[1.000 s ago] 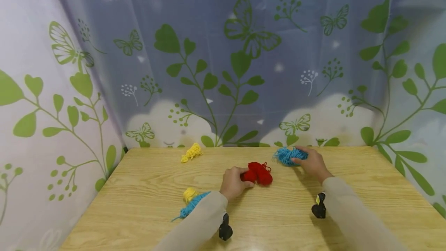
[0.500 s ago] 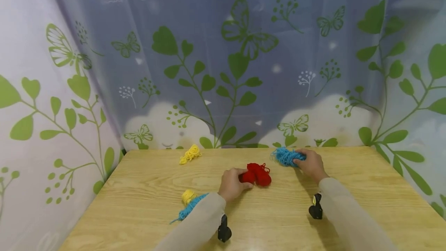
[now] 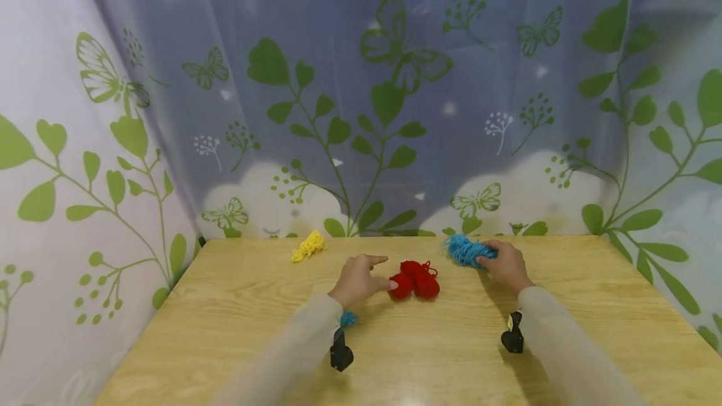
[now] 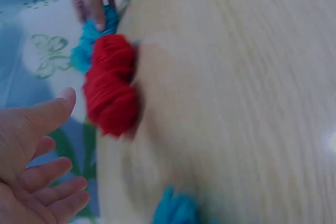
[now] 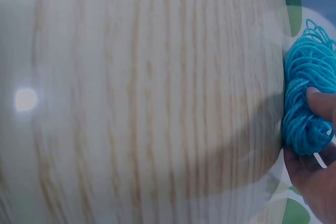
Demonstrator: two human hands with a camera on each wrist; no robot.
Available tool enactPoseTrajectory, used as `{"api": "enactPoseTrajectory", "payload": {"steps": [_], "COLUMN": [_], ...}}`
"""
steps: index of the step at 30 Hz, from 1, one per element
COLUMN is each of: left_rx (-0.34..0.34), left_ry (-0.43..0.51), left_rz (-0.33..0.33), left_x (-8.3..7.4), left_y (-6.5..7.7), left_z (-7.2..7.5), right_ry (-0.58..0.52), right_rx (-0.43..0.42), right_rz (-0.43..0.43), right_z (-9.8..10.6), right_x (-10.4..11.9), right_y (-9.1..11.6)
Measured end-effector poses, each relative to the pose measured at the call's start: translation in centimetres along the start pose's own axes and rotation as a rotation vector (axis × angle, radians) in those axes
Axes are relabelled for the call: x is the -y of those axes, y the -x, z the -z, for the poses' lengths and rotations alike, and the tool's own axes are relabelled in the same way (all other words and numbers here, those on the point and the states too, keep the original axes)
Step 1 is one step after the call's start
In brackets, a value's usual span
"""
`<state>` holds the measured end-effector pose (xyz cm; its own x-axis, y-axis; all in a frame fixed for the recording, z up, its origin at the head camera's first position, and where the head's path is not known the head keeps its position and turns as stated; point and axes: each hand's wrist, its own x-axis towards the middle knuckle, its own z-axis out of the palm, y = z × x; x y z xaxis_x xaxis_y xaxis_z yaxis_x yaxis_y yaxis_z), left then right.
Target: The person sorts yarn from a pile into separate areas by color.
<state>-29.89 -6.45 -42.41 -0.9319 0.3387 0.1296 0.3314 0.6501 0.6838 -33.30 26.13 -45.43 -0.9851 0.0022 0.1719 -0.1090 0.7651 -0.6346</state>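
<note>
Two skeins of red yarn (image 3: 424, 282) lie side by side near the middle of the table. Just left of them is my left hand (image 3: 356, 281), its thumb and fingers spread apart; in the left wrist view that hand (image 4: 39, 161) holds nothing. At the table's back right, my right hand (image 3: 507, 266) grips one end of a skein of blue yarn (image 3: 465, 250). The right wrist view shows the thumb on top of this looped blue yarn (image 5: 310, 98). Part of another blue yarn skein (image 3: 348, 319) shows beside my left sleeve, the rest hidden.
A small bundle of yellow yarn (image 3: 309, 246) lies near the back edge of the wooden table (image 3: 225, 306). A patterned curtain (image 3: 316, 111) hangs right behind that edge. Each wrist carries a black camera mount.
My left hand has let go of the red yarn and drawn back to the left, its sleeve now covering the front yellow yarn. The right hand keeps its hold on the blue yarn.
</note>
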Motion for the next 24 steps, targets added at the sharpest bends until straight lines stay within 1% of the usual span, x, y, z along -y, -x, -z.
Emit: {"api": "enactPoseTrajectory", "payload": {"steps": [3, 6, 11, 13, 17, 18, 24], "left_rx": [-0.014, -0.05, -0.11, -0.128, -0.148, -0.151, -0.187], "left_ry": [-0.008, -0.023, -0.032, -0.036, -0.005, 0.014, 0.088], "left_rz": [-0.006, -0.034, -0.032, -0.012, 0.034, 0.055, 0.097], "left_x": [0.4, 1.1, 2.7, 3.2, 4.0, 4.1, 4.7], "left_y": [0.7, 1.8, 4.1, 5.0, 6.8, 7.3, 10.2], "left_z": [2.1, 3.9, 6.0, 6.6, 7.2, 7.2, 6.4], "right_ry": [0.005, 0.008, 0.005, 0.004, 0.005, 0.007, 0.011], "right_rx": [0.011, 0.026, 0.039, 0.037, 0.032, 0.031, 0.032], "right_rz": [-0.005, -0.016, -0.025, -0.025, -0.024, -0.022, -0.019], "right_z": [0.1, 0.2, 0.2, 0.2, 0.0, 0.0, -0.1], "right_x": [-0.1, -0.1, 0.1, 0.1, 0.1, 0.0, -0.3], "right_y": [-0.2, -0.3, -0.3, -0.3, -0.3, -0.3, -0.4]}}
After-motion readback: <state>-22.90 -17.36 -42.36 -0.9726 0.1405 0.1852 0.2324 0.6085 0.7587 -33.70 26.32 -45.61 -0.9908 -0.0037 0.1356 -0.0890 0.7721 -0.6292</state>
